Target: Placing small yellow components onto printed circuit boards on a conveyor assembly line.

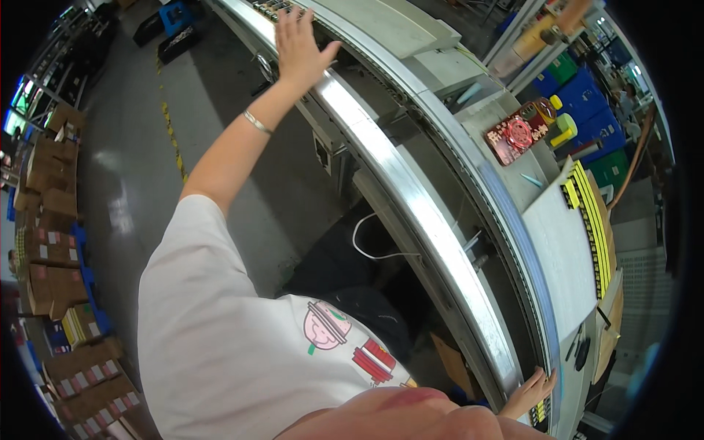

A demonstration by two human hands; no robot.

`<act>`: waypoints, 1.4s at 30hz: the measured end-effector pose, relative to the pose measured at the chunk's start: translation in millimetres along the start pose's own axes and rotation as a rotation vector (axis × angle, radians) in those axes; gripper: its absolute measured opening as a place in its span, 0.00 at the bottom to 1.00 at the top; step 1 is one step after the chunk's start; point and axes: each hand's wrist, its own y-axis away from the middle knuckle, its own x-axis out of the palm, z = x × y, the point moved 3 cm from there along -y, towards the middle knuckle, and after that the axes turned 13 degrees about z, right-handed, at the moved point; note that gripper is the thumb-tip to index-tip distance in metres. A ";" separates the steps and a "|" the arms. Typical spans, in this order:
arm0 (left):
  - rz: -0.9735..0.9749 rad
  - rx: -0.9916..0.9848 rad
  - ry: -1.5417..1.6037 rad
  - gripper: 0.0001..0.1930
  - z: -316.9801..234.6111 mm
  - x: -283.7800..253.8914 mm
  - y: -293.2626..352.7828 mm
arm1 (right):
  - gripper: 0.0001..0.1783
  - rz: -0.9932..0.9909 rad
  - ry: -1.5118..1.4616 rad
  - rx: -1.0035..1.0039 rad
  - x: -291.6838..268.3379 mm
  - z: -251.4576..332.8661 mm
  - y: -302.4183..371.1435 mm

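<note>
My left hand reaches to the far end of the conveyor line, fingers spread. It is open and holds nothing. Just past its fingertips, between the rails, lies a circuit board crowded with small parts, partly cut off by the frame's edge. At the lower right my right hand bends its fingers over another circuit board bearing yellow and black parts. These fingers seem closed on its edge, close to the outer rail; the hand hides much of the board.
A shiny metal rail curves between my hands, with a second rail beyond it. On the side ledge lie a red patterned phone case and a yellow-capped bottle. Yellow-black strips stand farther right. Cardboard boxes are stacked left.
</note>
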 end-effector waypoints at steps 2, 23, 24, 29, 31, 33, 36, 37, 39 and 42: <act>0.028 -0.062 -0.080 0.44 45.7 15.5 -16.2 | 0.22 -0.013 -0.056 -0.102 -7.8 37.0 -13.1; 0.470 -0.045 -0.285 0.29 30.7 -1.7 -49.3 | 0.17 -0.005 -0.214 -0.379 -32.1 148.5 -39.8; 0.463 -0.018 -0.255 0.28 20.6 -3.5 -45.2 | 0.17 -0.012 -0.223 -0.396 -30.9 151.3 -41.2; 0.228 0.222 -0.137 0.22 -34.0 -10.1 6.0 | 0.17 -0.047 -0.239 -0.492 -44.6 175.7 -47.4; 0.275 0.256 -0.097 0.22 -55.5 -16.4 21.9 | 0.17 -0.057 -0.251 -0.522 -47.1 184.6 -52.6; 0.365 0.312 -0.002 0.24 -78.6 -20.6 38.0 | 0.17 -0.085 -0.259 -0.585 -55.1 194.7 -56.8; 0.351 0.424 0.175 0.27 -127.7 -45.7 66.5 | 0.18 -0.091 -0.261 -0.653 -67.7 211.2 -61.7; 0.356 0.435 0.189 0.27 -142.7 -47.9 73.1 | 0.18 -0.086 -0.253 -0.637 -70.5 215.1 -63.6; 0.412 0.518 0.284 0.26 -166.8 -54.3 88.8 | 0.17 -0.100 -0.265 -0.671 -72.0 225.8 -70.4; 0.442 0.571 0.406 0.25 -200.7 -64.6 111.0 | 0.15 -0.114 -0.276 -0.673 -80.9 237.4 -85.3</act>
